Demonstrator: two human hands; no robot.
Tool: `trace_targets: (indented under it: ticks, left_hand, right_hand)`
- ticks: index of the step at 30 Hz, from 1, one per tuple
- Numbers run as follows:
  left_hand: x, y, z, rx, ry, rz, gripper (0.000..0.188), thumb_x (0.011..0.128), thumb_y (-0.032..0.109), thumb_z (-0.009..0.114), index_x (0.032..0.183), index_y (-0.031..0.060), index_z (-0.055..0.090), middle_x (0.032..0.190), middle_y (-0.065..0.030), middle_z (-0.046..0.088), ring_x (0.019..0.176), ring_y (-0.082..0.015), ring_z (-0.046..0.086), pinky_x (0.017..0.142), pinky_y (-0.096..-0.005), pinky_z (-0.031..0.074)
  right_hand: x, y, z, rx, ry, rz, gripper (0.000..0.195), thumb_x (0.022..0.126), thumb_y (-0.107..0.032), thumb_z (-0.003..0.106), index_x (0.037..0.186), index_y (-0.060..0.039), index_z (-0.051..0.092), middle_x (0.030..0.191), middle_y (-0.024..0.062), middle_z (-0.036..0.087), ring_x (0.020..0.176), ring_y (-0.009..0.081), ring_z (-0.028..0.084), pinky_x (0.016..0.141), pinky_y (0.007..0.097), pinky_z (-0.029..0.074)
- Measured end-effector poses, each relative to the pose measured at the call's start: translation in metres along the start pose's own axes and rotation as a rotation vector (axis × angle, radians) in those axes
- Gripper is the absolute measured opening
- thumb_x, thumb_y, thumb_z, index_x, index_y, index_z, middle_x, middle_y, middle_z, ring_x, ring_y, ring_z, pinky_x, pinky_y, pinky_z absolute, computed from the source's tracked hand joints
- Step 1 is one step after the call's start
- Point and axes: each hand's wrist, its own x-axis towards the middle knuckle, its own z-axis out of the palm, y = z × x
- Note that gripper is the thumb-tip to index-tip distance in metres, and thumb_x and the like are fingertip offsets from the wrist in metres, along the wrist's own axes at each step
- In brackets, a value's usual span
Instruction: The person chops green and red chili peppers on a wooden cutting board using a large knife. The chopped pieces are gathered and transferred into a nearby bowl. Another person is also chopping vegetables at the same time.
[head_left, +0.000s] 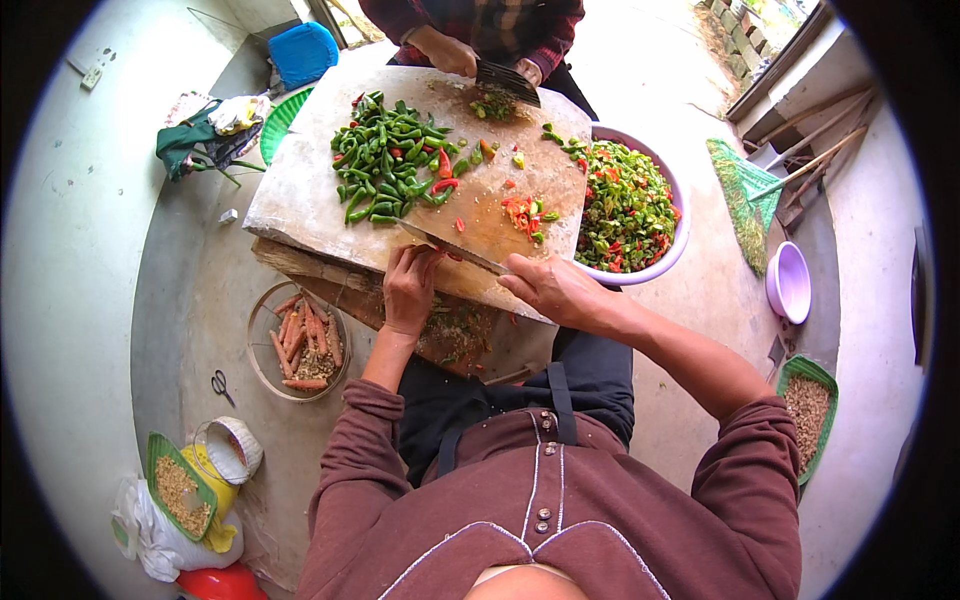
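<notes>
My right hand (559, 292) grips a kitchen knife (457, 251), its blade pointing left across the near part of a worn cutting board (292, 195). Close against the blade, my left hand (409, 289) has its fingers bunched on a red chili pepper (450, 256), mostly hidden by fingers and knife. Beyond the knife tip lies a heap of whole green chilies (386, 154) with a few red ones. A small pile of cut red and green pepper (529, 216) is on the board's right half.
Across the board, a person's hand (446, 54) holds a broad cleaver (508, 81) over chopped green pepper (491, 106). A lilac basin (681, 225) of chopped peppers adjoins the board's right edge. On the floor are a round basket (251, 337) of carrots, scissors (221, 386) and a broom (739, 202).
</notes>
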Motion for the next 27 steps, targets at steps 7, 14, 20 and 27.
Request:
trace_targets:
  ticks: [7, 14, 20, 27]
  left_hand:
    - [-0.002, -0.002, 0.002, -0.016, 0.006, -0.004, 0.01, 0.084, -0.001, 0.067, 0.091, 0.0045, 0.072, 0.094, -0.0103, 0.07, 0.09, -0.0324, 0.064, 0.081, -0.0412, 0.053]
    - [0.001, -0.003, -0.003, -0.016, 0.003, 0.013, 0.007, 0.083, 0.001, 0.067, 0.088, 0.004, 0.071, 0.092, -0.0099, 0.069, 0.089, -0.032, 0.063, 0.08, -0.0411, 0.053]
    - [0.0, -0.004, -0.001, -0.006, 0.0, 0.017, 0.006, 0.083, 0.002, 0.067, 0.087, 0.0039, 0.07, 0.09, -0.0097, 0.068, 0.089, -0.0317, 0.061, 0.079, -0.0409, 0.052]
    - [0.001, -0.008, -0.001, -0.007, 0.001, 0.029, 0.007, 0.083, 0.0, 0.066, 0.087, 0.0037, 0.07, 0.091, -0.0111, 0.069, 0.088, -0.0325, 0.064, 0.077, -0.0412, 0.053]
  right_hand:
    - [0.016, 0.01, 0.025, -0.067, 0.054, -0.007, 0.027, 0.103, -0.032, 0.051, 0.099, -0.0048, 0.049, 0.068, 0.0274, 0.061, 0.069, 0.0506, 0.061, 0.061, 0.0594, 0.045]
    - [0.006, 0.014, 0.029, 0.069, 0.106, 0.074, 0.03, 0.104, -0.032, 0.053, 0.097, -0.0032, 0.05, 0.071, 0.027, 0.058, 0.071, 0.0499, 0.058, 0.062, 0.0552, 0.044]
    - [0.0, 0.002, 0.007, 0.025, -0.039, 0.066, 0.03, 0.104, -0.033, 0.052, 0.097, -0.003, 0.052, 0.072, 0.0282, 0.06, 0.074, 0.0505, 0.06, 0.063, 0.0565, 0.045]
    - [0.016, 0.009, 0.032, 0.066, 0.063, 0.109, 0.032, 0.104, -0.035, 0.05, 0.098, -0.0034, 0.052, 0.075, 0.0281, 0.062, 0.077, 0.0517, 0.06, 0.066, 0.0569, 0.044]
